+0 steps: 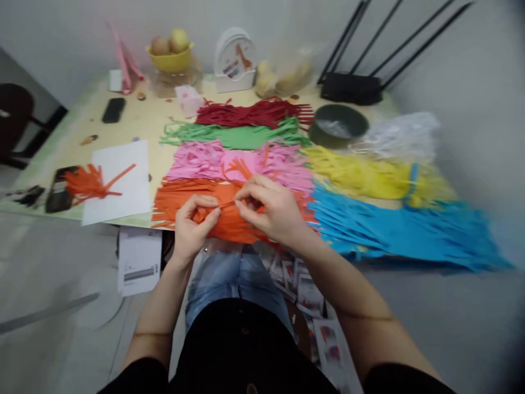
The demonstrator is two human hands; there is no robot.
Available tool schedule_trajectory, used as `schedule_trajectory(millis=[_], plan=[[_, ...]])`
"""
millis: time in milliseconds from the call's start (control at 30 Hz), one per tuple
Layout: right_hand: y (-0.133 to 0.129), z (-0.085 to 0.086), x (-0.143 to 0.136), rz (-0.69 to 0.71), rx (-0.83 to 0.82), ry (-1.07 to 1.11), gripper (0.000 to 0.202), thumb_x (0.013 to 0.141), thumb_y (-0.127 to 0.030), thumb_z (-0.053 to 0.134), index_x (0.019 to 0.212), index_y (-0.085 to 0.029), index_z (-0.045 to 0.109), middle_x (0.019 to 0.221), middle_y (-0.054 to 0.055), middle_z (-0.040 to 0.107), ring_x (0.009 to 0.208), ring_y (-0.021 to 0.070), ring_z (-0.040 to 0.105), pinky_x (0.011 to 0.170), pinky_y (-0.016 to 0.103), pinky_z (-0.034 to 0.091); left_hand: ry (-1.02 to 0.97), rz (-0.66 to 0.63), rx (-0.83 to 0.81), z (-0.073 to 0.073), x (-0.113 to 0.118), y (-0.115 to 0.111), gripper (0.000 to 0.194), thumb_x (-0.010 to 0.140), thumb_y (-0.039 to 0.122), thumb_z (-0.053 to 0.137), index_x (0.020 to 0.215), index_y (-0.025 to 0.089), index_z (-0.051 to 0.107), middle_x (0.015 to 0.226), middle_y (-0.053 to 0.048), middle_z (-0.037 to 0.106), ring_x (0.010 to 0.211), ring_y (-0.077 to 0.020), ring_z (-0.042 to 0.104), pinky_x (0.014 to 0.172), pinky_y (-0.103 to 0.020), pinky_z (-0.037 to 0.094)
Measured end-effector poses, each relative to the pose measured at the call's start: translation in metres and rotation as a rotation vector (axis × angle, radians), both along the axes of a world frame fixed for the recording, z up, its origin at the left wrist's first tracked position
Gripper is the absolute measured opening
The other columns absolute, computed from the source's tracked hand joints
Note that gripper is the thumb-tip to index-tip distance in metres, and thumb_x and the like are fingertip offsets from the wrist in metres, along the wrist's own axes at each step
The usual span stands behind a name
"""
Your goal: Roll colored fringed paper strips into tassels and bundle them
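Between my two hands runs a thin twisted orange strip (227,204) with fringed ends. My left hand (192,225) is closed around its left end, and my right hand (273,210) pinches the other end with thumb and forefinger. Loose orange fringe (240,166) sticks up just beyond my right fingers. Directly below the hands lies a fringed orange sheet (172,202), with a fringed pink sheet (197,158) behind it. A finished-looking orange tassel (91,183) rests at the left, partly over a white sheet of paper (127,186).
Fringed green (238,137), dark red (246,114), yellow (365,172) and blue (381,224) sheets cover the table. A dark round bowl (338,123), white fringe (400,134) and a black router (351,87) stand right. Phones (114,110) lie left; a yellow fruit bowl (171,61) stands behind.
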State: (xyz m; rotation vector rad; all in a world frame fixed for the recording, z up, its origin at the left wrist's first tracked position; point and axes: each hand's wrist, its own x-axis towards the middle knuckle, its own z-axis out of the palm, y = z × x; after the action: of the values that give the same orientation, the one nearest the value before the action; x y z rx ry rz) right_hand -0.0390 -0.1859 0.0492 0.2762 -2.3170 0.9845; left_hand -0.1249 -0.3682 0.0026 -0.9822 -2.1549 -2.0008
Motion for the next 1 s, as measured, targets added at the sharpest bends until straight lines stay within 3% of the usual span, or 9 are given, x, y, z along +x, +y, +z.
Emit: schedule_trajectory(millis=[100, 233, 333, 467, 567, 667, 767, 867, 1000], plan=[[0.004, -0.008, 0.006, 0.011, -0.069, -0.048, 0.016, 0.094, -0.02, 0.065, 0.11, -0.019, 0.067, 0.089, 0.003, 0.065, 0.069, 0.0109, 0.06, 0.061, 0.022, 0.051, 0.124, 0.17, -0.225, 0.025, -0.067, -0.058, 0.022, 0.085, 0.028, 0.073, 0.106, 0.02, 0.074, 0.097, -0.005, 0.075, 0.09, -0.0191, 0.069, 0.087, -0.035, 0.054], [0.011, -0.022, 0.015, -0.036, -0.062, -0.073, 0.02, 0.094, -0.023, 0.066, 0.114, -0.019, 0.068, 0.092, 0.004, 0.069, 0.07, 0.0116, 0.064, 0.063, 0.022, 0.054, 0.46, 0.734, -0.637, 0.071, -0.188, -0.148, 0.023, 0.084, 0.007, 0.061, 0.104, 0.01, 0.074, 0.101, -0.009, 0.074, 0.106, -0.024, 0.06, 0.108, -0.049, 0.038], [0.01, -0.031, 0.023, -0.094, -0.045, -0.078, 0.015, 0.095, -0.022, 0.063, 0.108, -0.018, 0.069, 0.088, 0.004, 0.07, 0.07, 0.0126, 0.064, 0.064, 0.024, 0.055, 0.535, 0.729, -0.94, 0.07, -0.24, -0.177, 0.026, 0.094, 0.008, 0.047, 0.106, 0.008, 0.07, 0.106, -0.009, 0.07, 0.12, -0.0237, 0.049, 0.117, -0.051, 0.023], [0.017, -0.049, 0.041, -0.188, -0.088, -0.13, 0.016, 0.097, -0.028, 0.06, 0.105, -0.02, 0.071, 0.088, 0.005, 0.073, 0.07, 0.0154, 0.068, 0.063, 0.027, 0.056, 0.436, 0.364, -1.218, 0.022, -0.23, -0.182, 0.019, 0.091, 0.019, 0.055, 0.102, 0.01, 0.068, 0.103, -0.011, 0.069, 0.106, -0.0247, 0.054, 0.108, -0.042, 0.033], [0.037, -0.064, 0.06, -0.278, -0.134, -0.216, 0.017, 0.095, -0.036, 0.062, 0.1, -0.025, 0.073, 0.089, 0.006, 0.076, 0.067, 0.0193, 0.071, 0.063, 0.034, 0.058, 0.39, 0.286, -1.282, -0.011, -0.204, -0.193, 0.022, 0.092, 0.022, 0.051, 0.103, 0.011, 0.067, 0.098, -0.014, 0.068, 0.098, -0.0281, 0.058, 0.096, -0.04, 0.041], [0.058, -0.074, 0.079, -0.4, -0.209, -0.296, 0.018, 0.092, -0.043, 0.063, 0.097, -0.029, 0.074, 0.089, 0.007, 0.076, 0.063, 0.0242, 0.071, 0.064, 0.042, 0.059, 0.376, 0.274, -1.292, -0.024, -0.186, -0.207, 0.03, 0.095, 0.027, 0.041, 0.108, 0.014, 0.065, 0.107, -0.017, 0.066, 0.103, -0.0305, 0.058, 0.095, -0.041, 0.043], [0.077, -0.076, 0.096, -0.499, -0.296, -0.349, 0.018, 0.092, -0.048, 0.062, 0.096, -0.035, 0.074, 0.088, 0.008, 0.076, 0.063, 0.0282, 0.071, 0.063, 0.046, 0.058, 0.37, 0.288, -1.268, -0.027, -0.18, -0.212, 0.031, 0.094, 0.03, 0.038, 0.108, 0.016, 0.063, 0.114, -0.018, 0.064, 0.111, -0.0302, 0.057, 0.101, -0.042, 0.042], [0.108, -0.076, 0.116, -0.632, -0.211, -0.309, 0.022, 0.094, -0.053, 0.056, 0.1, -0.04, 0.073, 0.082, 0.009, 0.073, 0.068, 0.0305, 0.071, 0.065, 0.05, 0.056, 0.379, 0.299, -1.229, -0.022, -0.177, -0.204, 0.026, 0.09, 0.028, 0.041, 0.101, 0.018, 0.063, 0.119, -0.016, 0.063, 0.113, -0.0291, 0.057, 0.104, -0.044, 0.042], [0.176, -0.08, 0.163, -0.898, 0.118, -0.211, 0.03, 0.099, -0.049, 0.048, 0.107, -0.033, 0.073, 0.097, 0.014, 0.073, 0.09, 0.0334, 0.072, 0.075, 0.052, 0.057, 0.452, 0.205, -1.117, 0.022, -0.145, -0.163, 0.01, 0.081, 0.029, 0.05, 0.081, 0.023, 0.058, 0.098, -0.007, 0.068, 0.104, -0.0298, 0.06, 0.1, -0.051, 0.045]])
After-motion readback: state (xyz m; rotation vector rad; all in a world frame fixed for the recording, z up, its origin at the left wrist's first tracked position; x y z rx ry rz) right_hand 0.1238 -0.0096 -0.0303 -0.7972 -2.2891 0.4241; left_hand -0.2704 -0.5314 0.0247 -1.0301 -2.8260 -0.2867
